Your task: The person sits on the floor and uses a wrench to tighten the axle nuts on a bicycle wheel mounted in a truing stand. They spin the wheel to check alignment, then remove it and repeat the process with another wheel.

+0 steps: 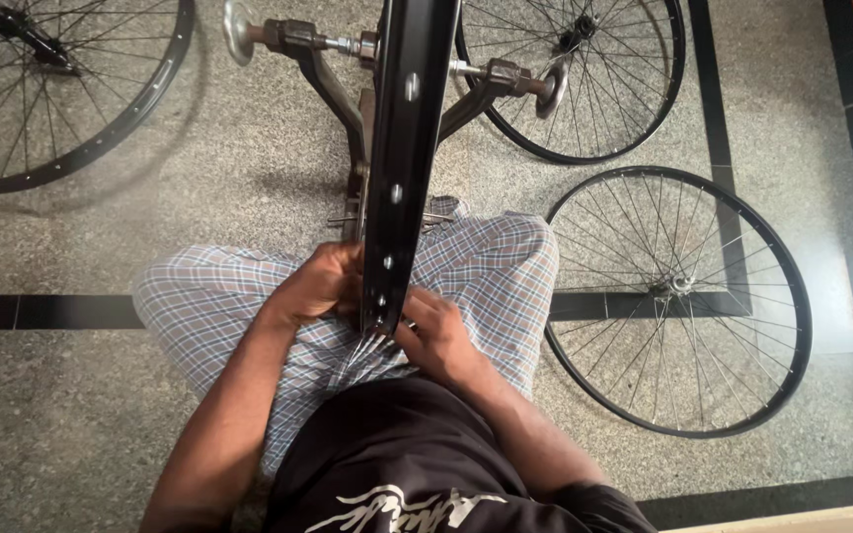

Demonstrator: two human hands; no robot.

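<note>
A black bicycle rim [402, 148] stands edge-on in front of me, mounted in a metal truing stand [333, 74] on the floor. My left hand [318, 286] grips the rim's lower left side. On the lower right side, my right hand [436, 331] has its fingers curled at the rim's bottom edge, where several thin spokes [375, 342] stick out. Both hands rest over my lap, which is covered in checked cloth [486, 257]. What the right fingers pinch is hidden.
Three spoked bicycle wheels lie on the speckled stone floor: one at the far left [51, 89], one behind the stand [584, 79], one at the right [678, 296]. Dark tile strips [41, 311] cross the floor.
</note>
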